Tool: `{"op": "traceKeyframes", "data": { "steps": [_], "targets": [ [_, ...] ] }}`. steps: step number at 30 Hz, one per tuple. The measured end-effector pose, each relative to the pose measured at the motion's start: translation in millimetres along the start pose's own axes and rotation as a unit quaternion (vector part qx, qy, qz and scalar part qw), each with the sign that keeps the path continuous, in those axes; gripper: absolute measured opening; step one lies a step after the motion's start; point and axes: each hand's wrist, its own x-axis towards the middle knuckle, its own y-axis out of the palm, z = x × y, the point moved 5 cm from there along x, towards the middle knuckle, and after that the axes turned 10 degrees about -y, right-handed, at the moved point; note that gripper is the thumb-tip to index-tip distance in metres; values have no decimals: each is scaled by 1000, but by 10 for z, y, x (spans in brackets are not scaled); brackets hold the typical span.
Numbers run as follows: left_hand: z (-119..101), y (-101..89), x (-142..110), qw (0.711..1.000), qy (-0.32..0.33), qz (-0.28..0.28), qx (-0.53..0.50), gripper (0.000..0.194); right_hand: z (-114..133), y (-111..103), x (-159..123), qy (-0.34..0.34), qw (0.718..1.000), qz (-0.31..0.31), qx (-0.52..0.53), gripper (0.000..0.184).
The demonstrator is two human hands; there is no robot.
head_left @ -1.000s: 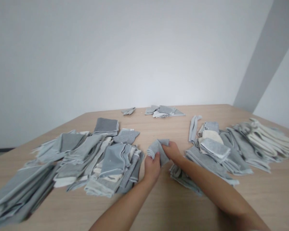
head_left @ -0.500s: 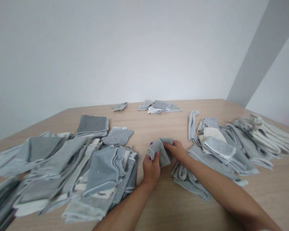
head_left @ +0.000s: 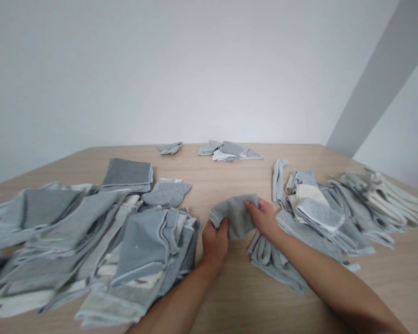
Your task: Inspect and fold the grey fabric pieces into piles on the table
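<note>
A small grey piece of fabric (head_left: 237, 215), folded in layers at its left end, is stretched between my hands above the middle of the wooden table (head_left: 223, 178). Its left end is pinched by my left hand (head_left: 216, 239), the thumb on top. At the upper right edge my right hand (head_left: 263, 215) grips the same piece, fingers closed. Close to my left forearm lies a pile of grey and blue-grey fabric pieces (head_left: 142, 246). Under and beside my right forearm is a folded grey fabric bundle (head_left: 275, 262).
More folded grey fabric (head_left: 69, 236) spreads over the left side. A dark grey folded piece (head_left: 128, 174) lies behind it. Small scraps (head_left: 230, 150) lie at the back edge by the white wall (head_left: 209, 74). Beige and grey pieces (head_left: 320, 213) and a cream-grey stack (head_left: 386, 197) sit right.
The fabric between my hands has been drawn out flatter and wider. My right hand has moved slightly to the right, and the view has shifted a little.
</note>
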Motion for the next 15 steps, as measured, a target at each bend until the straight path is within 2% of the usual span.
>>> {"op": "traceKeyframes", "data": {
  "steps": [6, 9, 12, 15],
  "targets": [
    [83, 115, -44, 997, -24, 66, 17, 25, 506, -124, 109, -41, 999, 9, -15, 26],
    [152, 154, -34, 994, -45, 87, 39, 23, 804, -82, 190, -89, 996, 28, -8, 24],
    [187, 168, -24, 992, -55, 94, 72, 24, 1107, 121, 292, -103, 992, 71, 32, 24],
    [189, 189, -36, 988, -61, 106, 95, 24, 1432, 480, 362, -101, 979, 140, 108, 23]
  ]
}}
